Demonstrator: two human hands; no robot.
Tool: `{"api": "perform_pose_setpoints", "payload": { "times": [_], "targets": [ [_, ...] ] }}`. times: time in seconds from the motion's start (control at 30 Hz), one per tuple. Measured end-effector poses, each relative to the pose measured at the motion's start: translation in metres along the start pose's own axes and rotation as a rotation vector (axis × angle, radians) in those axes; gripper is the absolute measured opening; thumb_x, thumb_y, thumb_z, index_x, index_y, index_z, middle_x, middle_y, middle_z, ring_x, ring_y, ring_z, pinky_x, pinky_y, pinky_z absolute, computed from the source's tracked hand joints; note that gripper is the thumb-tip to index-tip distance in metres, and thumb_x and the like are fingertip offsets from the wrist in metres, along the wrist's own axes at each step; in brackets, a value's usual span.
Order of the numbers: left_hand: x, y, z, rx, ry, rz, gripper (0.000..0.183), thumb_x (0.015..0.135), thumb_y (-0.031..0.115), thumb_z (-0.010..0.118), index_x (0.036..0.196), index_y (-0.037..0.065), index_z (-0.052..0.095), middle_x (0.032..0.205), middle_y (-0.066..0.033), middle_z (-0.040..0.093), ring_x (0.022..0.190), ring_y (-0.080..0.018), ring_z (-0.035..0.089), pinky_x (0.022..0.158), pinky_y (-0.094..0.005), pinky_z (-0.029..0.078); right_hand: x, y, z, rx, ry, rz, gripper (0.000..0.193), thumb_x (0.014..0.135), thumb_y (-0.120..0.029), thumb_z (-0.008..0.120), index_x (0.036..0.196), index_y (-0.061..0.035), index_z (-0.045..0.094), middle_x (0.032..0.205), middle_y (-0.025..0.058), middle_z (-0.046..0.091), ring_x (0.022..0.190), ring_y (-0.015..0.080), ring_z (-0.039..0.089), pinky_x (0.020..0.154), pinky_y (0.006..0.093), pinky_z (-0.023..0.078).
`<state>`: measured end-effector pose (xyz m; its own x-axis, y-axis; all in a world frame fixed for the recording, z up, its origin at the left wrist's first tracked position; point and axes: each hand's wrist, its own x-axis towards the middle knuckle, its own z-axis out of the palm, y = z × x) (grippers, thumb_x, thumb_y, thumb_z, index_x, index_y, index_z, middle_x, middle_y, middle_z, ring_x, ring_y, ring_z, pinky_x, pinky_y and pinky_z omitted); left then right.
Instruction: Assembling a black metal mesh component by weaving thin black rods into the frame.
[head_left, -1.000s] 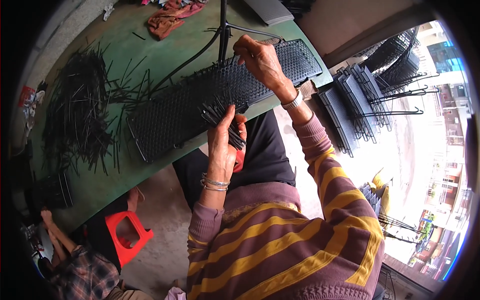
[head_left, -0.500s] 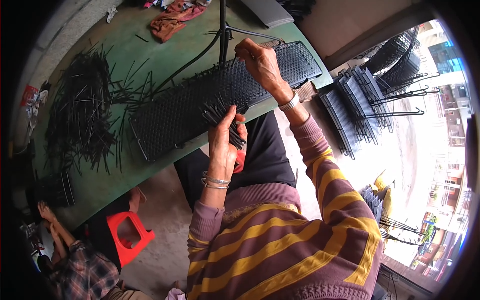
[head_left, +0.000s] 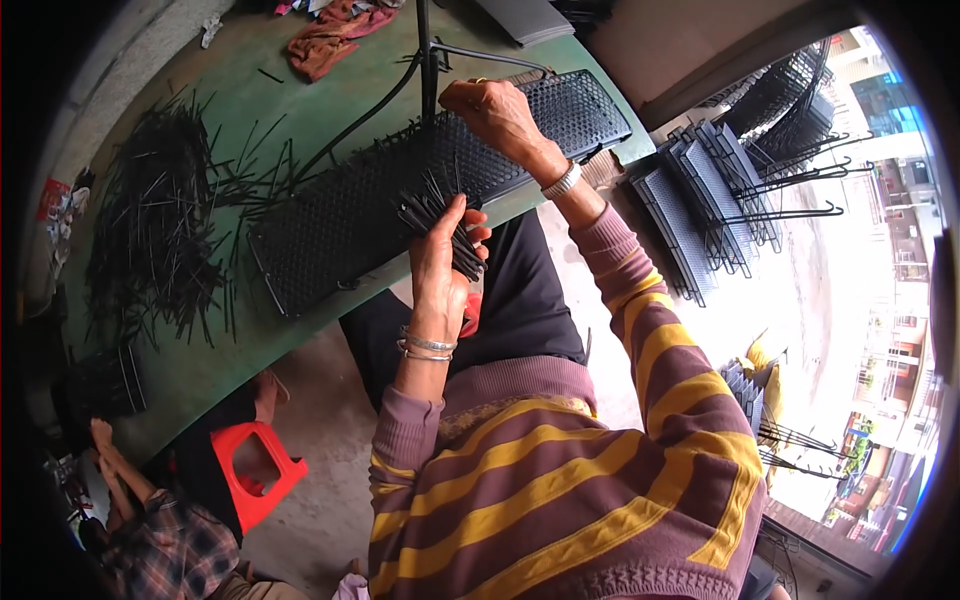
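My left hand [head_left: 437,257] is closed around a bundle of thin black strips [head_left: 432,208], whose ends fan out past my thumb. It is over the near edge of a long black perforated panel [head_left: 330,235], which lies slantwise on the table. My right hand [head_left: 500,118] is above the panel's far edge, with bent fingers drawn together beside a dark upright metal bar [head_left: 428,75]. Whatever sits between those fingertips is hidden. Bent metal rods spread from the bar behind the panel.
A heap of black strips [head_left: 155,215] covers the green table's [head_left: 200,365] left side. A crumpled cloth [head_left: 325,45] lies at the back. Perforated black racks [head_left: 690,205] stand right of the table. A red stool [head_left: 290,480] and another person in a plaid shirt [head_left: 175,545] are lower left.
My right hand has moved slightly left along the panel's far edge, its fingertips now closer to the upright bar. My left hand keeps its hold on the bundle. The whole view has shifted a little.
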<state>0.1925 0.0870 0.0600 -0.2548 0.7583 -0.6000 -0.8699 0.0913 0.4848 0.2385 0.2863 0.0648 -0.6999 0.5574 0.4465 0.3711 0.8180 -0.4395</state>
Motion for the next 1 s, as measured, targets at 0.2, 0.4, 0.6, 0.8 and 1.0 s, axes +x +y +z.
{"api": "perform_pose_setpoints", "payload": {
  "times": [0.2,0.4,0.6,0.8,1.0],
  "targets": [
    [0.007,-0.006,-0.004,0.016,-0.018,0.013,0.016,0.086,0.021,0.069,0.094,0.008,0.062,0.080,-0.0069,0.066,0.066,-0.0169,0.063,0.053,-0.0301,0.050,-0.002,0.004,-0.001,0.044,0.002,-0.059,0.013,0.086,-0.020,0.055,0.093,-0.0166,0.065,0.083,0.0101,0.066,0.074,0.0336,0.064,0.061,0.0426,0.050],
    [0.009,-0.008,-0.009,0.037,-0.042,0.012,0.016,0.088,0.023,0.066,0.095,0.008,0.063,0.082,-0.0065,0.066,0.069,-0.0168,0.064,0.058,-0.0314,0.052,0.001,0.006,-0.005,-0.029,-0.023,-0.129,0.012,0.085,-0.017,0.055,0.093,-0.0158,0.064,0.082,0.0109,0.065,0.073,0.0343,0.063,0.061,0.0426,0.050],
    [0.005,-0.007,-0.009,-0.035,-0.032,0.046,0.019,0.090,0.025,0.063,0.095,0.007,0.061,0.080,-0.0060,0.065,0.067,-0.0152,0.064,0.050,-0.0262,0.047,-0.012,0.000,-0.002,0.022,0.018,-0.051,0.012,0.089,-0.018,0.056,0.095,-0.0111,0.063,0.084,0.0110,0.065,0.073,0.0317,0.063,0.062,0.0391,0.049],
    [0.009,-0.003,-0.012,-0.029,-0.033,-0.012,0.016,0.090,0.021,0.065,0.098,0.009,0.062,0.081,-0.0059,0.066,0.066,-0.0136,0.062,0.058,-0.0310,0.053,-0.013,-0.010,0.002,-0.175,0.033,0.009,0.015,0.087,-0.019,0.056,0.095,-0.0100,0.065,0.084,0.0149,0.064,0.073,0.0353,0.062,0.060,0.0426,0.049],
    [0.009,-0.001,-0.007,-0.028,-0.034,-0.001,0.017,0.088,0.020,0.067,0.099,0.008,0.062,0.082,-0.0060,0.066,0.064,-0.0129,0.061,0.055,-0.0292,0.051,-0.034,-0.035,-0.042,0.501,-0.277,0.402,0.026,0.087,-0.026,0.064,0.092,-0.0007,0.066,0.078,0.0108,0.064,0.066,0.0167,0.063,0.059,0.0305,0.049]
  ]
}}
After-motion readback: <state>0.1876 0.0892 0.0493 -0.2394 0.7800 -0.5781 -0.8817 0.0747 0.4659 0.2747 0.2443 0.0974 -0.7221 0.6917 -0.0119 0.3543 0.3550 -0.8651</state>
